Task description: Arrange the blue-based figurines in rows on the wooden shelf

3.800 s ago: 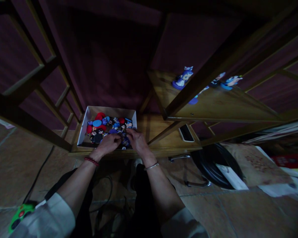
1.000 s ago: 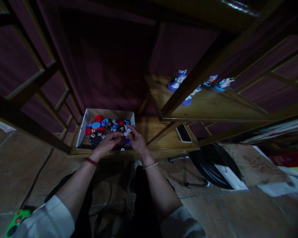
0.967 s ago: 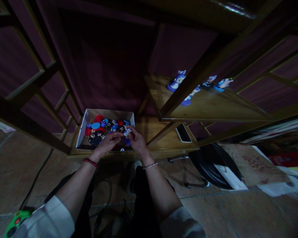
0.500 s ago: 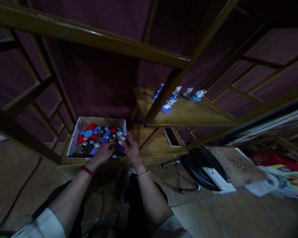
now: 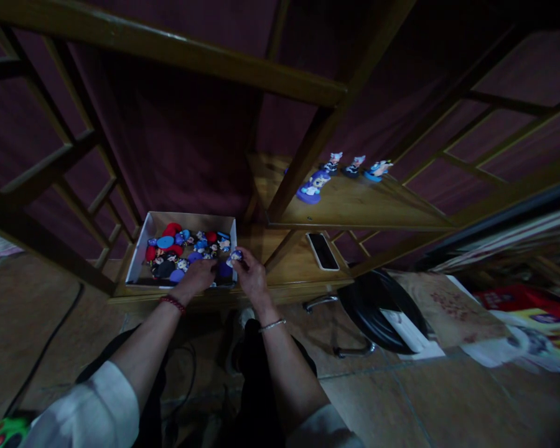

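Observation:
A shallow cardboard box holds a jumble of small figurines with red, blue, purple and black parts. My right hand is at the box's right end, thumb and fingers closed on a figurine with a purple-and-white head. Just below that figurine shows a round purple base; whether it belongs to it I cannot tell. My left hand reaches over the near rim, its fingers curled down among the figurines beside the purple base. Its fingertips are hidden.
On the raised wooden shelf stand several figurines, among them a purple one near the post. A phone lies on the lower board. A black round stool stands at the right, and wooden bars cross overhead.
My right hand has shifted slightly right, and the figurine in its fingers now shows more clearly. My left hand stays over the box. The view has tilted a little.

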Demonstrator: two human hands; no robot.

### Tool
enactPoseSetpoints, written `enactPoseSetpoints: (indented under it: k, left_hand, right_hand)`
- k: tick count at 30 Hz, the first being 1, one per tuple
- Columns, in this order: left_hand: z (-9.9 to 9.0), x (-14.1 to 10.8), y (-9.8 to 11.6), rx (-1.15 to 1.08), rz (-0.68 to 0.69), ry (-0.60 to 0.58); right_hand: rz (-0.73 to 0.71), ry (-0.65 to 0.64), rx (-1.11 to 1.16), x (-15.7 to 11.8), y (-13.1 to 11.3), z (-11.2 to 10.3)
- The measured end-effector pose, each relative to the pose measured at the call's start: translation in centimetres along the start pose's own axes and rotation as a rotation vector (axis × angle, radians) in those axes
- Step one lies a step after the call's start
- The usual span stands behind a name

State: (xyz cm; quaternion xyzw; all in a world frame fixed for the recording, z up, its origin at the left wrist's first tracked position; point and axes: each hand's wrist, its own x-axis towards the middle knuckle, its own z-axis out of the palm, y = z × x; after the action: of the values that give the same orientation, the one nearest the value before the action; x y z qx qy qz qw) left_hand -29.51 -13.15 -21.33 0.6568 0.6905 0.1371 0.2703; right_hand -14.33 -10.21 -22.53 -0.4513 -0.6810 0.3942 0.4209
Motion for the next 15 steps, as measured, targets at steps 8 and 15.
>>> enactPoseSetpoints:
  k: [8,15]
  left_hand:
    - [0.4,1.7,0.9,0.182,-0.014,-0.074]
    - [1.1,2.5,1.0,0.046,0.002,-0.041]
  right_hand:
    - [-0.008,0.001,-0.013,0.0,0.3,0.0]
    - [0.008,0.01,-0.051,0.9,0.3,0.3]
